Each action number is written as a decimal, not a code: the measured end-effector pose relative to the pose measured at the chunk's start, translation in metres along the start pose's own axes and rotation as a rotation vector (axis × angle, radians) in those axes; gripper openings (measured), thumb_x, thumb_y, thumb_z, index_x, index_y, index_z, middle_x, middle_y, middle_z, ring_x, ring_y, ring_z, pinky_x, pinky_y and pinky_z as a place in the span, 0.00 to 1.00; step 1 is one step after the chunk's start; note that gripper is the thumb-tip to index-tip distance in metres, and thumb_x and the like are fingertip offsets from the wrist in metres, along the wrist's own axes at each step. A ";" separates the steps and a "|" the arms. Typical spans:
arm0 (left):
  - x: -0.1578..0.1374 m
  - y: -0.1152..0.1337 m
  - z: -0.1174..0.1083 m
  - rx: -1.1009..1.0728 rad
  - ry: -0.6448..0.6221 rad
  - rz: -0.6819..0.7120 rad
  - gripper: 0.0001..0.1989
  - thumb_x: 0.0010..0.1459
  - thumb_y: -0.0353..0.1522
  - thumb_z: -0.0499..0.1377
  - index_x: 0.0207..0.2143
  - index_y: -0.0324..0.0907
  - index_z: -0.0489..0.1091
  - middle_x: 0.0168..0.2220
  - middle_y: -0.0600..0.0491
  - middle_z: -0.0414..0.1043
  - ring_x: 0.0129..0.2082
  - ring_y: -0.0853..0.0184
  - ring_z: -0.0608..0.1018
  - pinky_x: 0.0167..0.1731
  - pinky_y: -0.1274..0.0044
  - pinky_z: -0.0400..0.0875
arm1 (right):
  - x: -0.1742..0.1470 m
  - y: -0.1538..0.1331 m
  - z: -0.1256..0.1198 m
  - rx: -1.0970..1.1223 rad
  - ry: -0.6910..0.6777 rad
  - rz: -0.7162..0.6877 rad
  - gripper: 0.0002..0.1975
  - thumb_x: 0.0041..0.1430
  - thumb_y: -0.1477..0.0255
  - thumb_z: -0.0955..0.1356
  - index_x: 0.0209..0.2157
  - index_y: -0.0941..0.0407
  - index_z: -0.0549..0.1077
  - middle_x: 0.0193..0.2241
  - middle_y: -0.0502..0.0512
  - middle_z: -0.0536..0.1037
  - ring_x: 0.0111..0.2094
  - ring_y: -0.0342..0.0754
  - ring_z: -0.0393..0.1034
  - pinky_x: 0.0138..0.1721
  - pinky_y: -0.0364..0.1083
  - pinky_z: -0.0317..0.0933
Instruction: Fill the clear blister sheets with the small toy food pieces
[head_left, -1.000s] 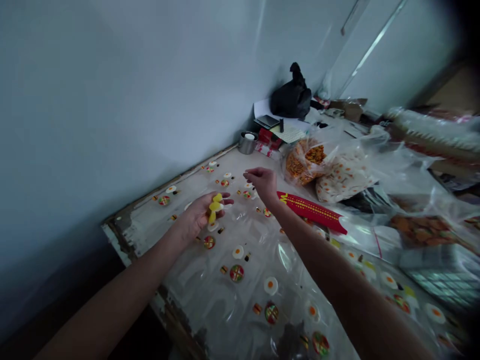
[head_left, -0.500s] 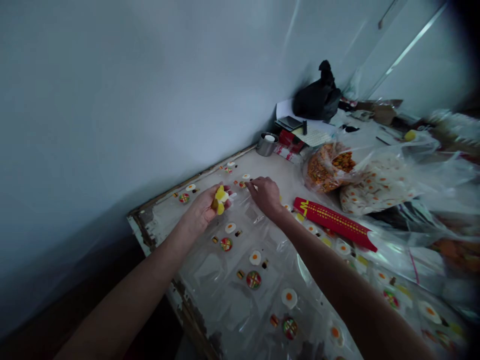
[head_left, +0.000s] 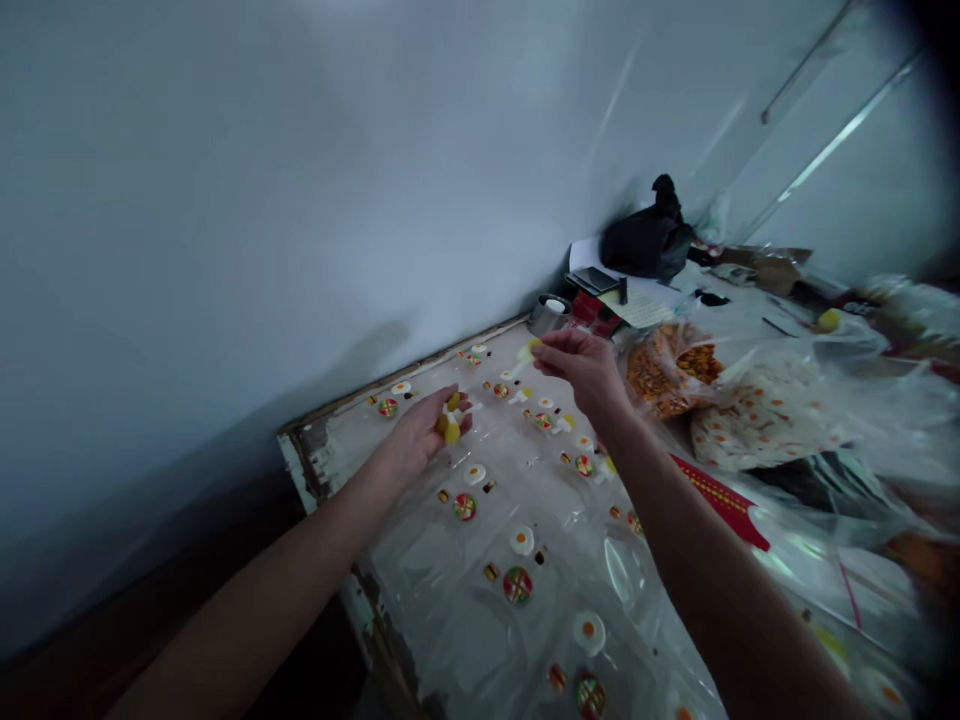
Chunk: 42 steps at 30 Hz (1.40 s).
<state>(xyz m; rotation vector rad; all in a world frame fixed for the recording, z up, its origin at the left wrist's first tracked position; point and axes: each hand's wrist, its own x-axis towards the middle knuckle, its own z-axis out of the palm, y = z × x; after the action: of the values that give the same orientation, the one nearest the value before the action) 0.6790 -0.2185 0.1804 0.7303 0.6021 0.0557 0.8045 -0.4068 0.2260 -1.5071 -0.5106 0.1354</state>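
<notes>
My left hand [head_left: 416,432] is curled, palm up, around several small yellow-and-white pieces [head_left: 451,430]. Further right, my right hand [head_left: 589,368] pinches one yellow-and-white piece [head_left: 526,354] above the far end of the table. Their exact kind is too small to make out. Beneath both hands lies clear plastic [head_left: 465,550] with groups of miniature foods on it. A group has a fried egg [head_left: 522,540], a round pizza-like disc [head_left: 517,585], a tiny burger [head_left: 491,572] and a dark brown bit [head_left: 541,556]. More yellow-and-white pieces [head_left: 563,425] lie beside some groups near my right hand.
A metal cup [head_left: 550,314] stands by the wall at the table's far edge. Right of it are a paper sheet [head_left: 645,305], a black bag [head_left: 649,240] and clear bags of orange pieces [head_left: 660,375] and egg pieces [head_left: 757,415]. My right forearm partly covers a red strip [head_left: 724,505].
My right hand has moved up and right, and a yellow-and-white piece now shows in its fingertips. My left hand still holds its pieces. The view has shifted, so the table sits lower.
</notes>
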 end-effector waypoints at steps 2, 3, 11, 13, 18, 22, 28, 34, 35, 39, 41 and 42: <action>-0.002 0.019 -0.005 -0.011 0.050 0.040 0.04 0.63 0.26 0.58 0.33 0.37 0.69 0.26 0.52 0.73 0.17 0.71 0.73 0.19 0.78 0.73 | 0.032 0.020 -0.002 0.058 0.187 0.174 0.13 0.45 0.73 0.78 0.32 0.57 0.75 0.25 0.49 0.78 0.25 0.41 0.73 0.29 0.40 0.71; -0.003 0.029 -0.007 -0.020 0.066 0.070 0.04 0.64 0.26 0.57 0.33 0.37 0.69 0.25 0.52 0.72 0.17 0.71 0.72 0.18 0.79 0.72 | 0.045 0.031 0.002 0.045 0.238 0.239 0.12 0.44 0.75 0.78 0.30 0.57 0.73 0.23 0.48 0.78 0.24 0.41 0.73 0.30 0.39 0.72; -0.012 0.070 -0.025 -0.196 0.106 0.137 0.09 0.68 0.29 0.52 0.34 0.38 0.67 0.27 0.50 0.73 0.24 0.68 0.78 0.29 0.73 0.80 | 0.085 0.099 0.046 -0.340 0.273 0.299 0.10 0.44 0.75 0.76 0.21 0.56 0.71 0.17 0.49 0.74 0.22 0.47 0.74 0.27 0.43 0.69; -0.012 0.070 -0.027 -0.227 0.115 0.127 0.07 0.68 0.29 0.53 0.36 0.38 0.68 0.29 0.49 0.74 0.26 0.67 0.79 0.30 0.73 0.81 | 0.087 0.105 0.048 -0.496 0.267 0.259 0.10 0.42 0.74 0.77 0.20 0.56 0.73 0.18 0.51 0.75 0.26 0.50 0.75 0.30 0.45 0.67; -0.012 0.063 -0.034 -0.303 0.082 0.106 0.07 0.68 0.28 0.52 0.39 0.38 0.69 0.32 0.49 0.76 0.30 0.67 0.80 0.33 0.75 0.80 | 0.080 0.094 0.050 -0.780 0.238 0.119 0.04 0.46 0.73 0.76 0.24 0.56 0.78 0.31 0.57 0.81 0.39 0.54 0.75 0.40 0.47 0.62; -0.016 0.059 -0.039 -0.369 0.043 0.133 0.06 0.66 0.25 0.53 0.37 0.38 0.69 0.30 0.52 0.75 0.28 0.69 0.79 0.38 0.73 0.80 | 0.024 0.059 0.077 -0.710 0.050 -0.100 0.15 0.58 0.58 0.71 0.29 0.56 0.78 0.25 0.52 0.77 0.30 0.48 0.71 0.33 0.45 0.60; -0.032 0.046 -0.036 -0.457 -0.012 0.268 0.07 0.63 0.23 0.54 0.32 0.38 0.68 0.26 0.54 0.72 0.25 0.72 0.78 0.36 0.77 0.79 | -0.092 0.027 0.156 -0.041 -0.183 -0.075 0.18 0.50 0.55 0.75 0.35 0.54 0.76 0.30 0.51 0.79 0.31 0.47 0.71 0.34 0.44 0.65; -0.053 0.065 -0.061 -0.429 0.114 0.302 0.07 0.62 0.22 0.54 0.36 0.39 0.70 0.30 0.52 0.75 0.29 0.69 0.80 0.39 0.72 0.80 | -0.051 0.005 0.147 0.200 -0.025 0.136 0.13 0.45 0.62 0.75 0.28 0.55 0.72 0.23 0.48 0.75 0.26 0.42 0.70 0.26 0.39 0.62; -0.057 0.072 -0.070 -0.434 0.140 0.323 0.07 0.62 0.23 0.54 0.36 0.39 0.70 0.30 0.52 0.74 0.30 0.69 0.80 0.41 0.70 0.81 | -0.036 0.003 0.141 0.176 -0.041 0.186 0.12 0.44 0.64 0.75 0.27 0.55 0.72 0.23 0.48 0.75 0.25 0.42 0.70 0.26 0.38 0.62; -0.076 0.095 -0.108 -0.427 0.172 0.388 0.09 0.64 0.24 0.52 0.36 0.38 0.71 0.31 0.50 0.75 0.32 0.67 0.80 0.43 0.69 0.81 | -0.001 0.016 0.136 -0.038 -0.187 0.372 0.08 0.40 0.70 0.74 0.24 0.56 0.73 0.22 0.50 0.76 0.24 0.44 0.72 0.29 0.42 0.70; -0.085 0.099 -0.122 -0.422 0.164 0.396 0.09 0.66 0.26 0.52 0.37 0.38 0.72 0.32 0.49 0.75 0.33 0.66 0.81 0.42 0.69 0.81 | -0.002 0.034 0.145 -0.123 -0.234 0.410 0.06 0.40 0.72 0.73 0.22 0.57 0.73 0.21 0.50 0.76 0.23 0.45 0.72 0.29 0.45 0.71; -0.089 0.098 -0.126 -0.421 0.155 0.388 0.10 0.67 0.27 0.51 0.38 0.38 0.72 0.33 0.49 0.76 0.33 0.65 0.81 0.42 0.69 0.81 | -0.004 0.043 0.151 -0.156 -0.240 0.410 0.05 0.40 0.73 0.73 0.21 0.57 0.73 0.20 0.50 0.75 0.23 0.46 0.72 0.29 0.45 0.71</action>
<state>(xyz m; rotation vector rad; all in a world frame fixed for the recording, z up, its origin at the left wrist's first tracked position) 0.5528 -0.0904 0.2138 0.4246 0.5646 0.5865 0.7495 -0.2672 0.1806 -1.7459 -0.4022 0.6136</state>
